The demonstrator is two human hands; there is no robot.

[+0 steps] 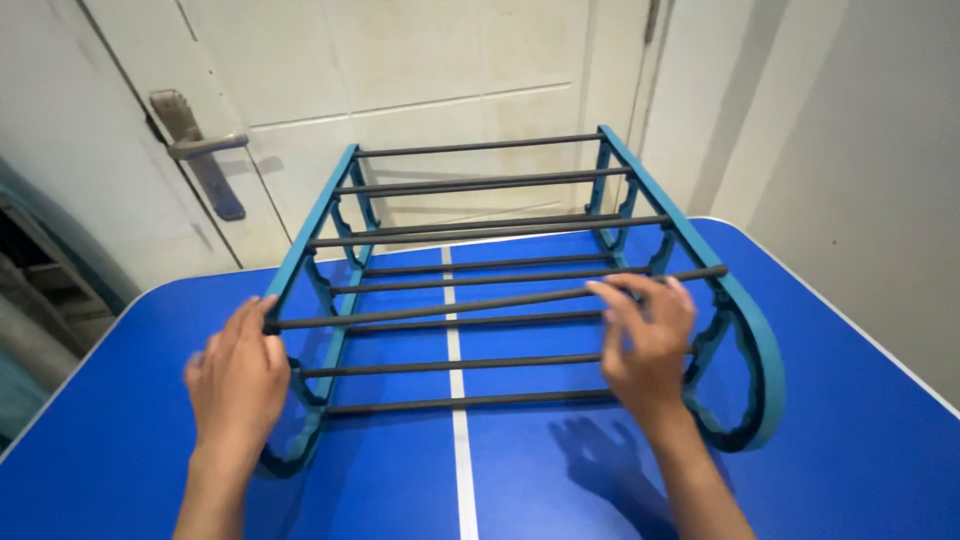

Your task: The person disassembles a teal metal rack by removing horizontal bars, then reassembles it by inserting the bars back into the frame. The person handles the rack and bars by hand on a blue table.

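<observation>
A shoe rack with two teal plastic side frames and several dark metal rods stands on the blue table. My left hand rests at the left end of the nearest upper rod, fingers against it by the left side frame. My right hand lies over the same rod near its right end, fingers spread and curled on it. The rod's right tip sticks out past the right frame.
A white door with a metal lever handle stands just behind the table. A white centre line runs down the tabletop. A grey wall is at the right, dark clutter at the left edge.
</observation>
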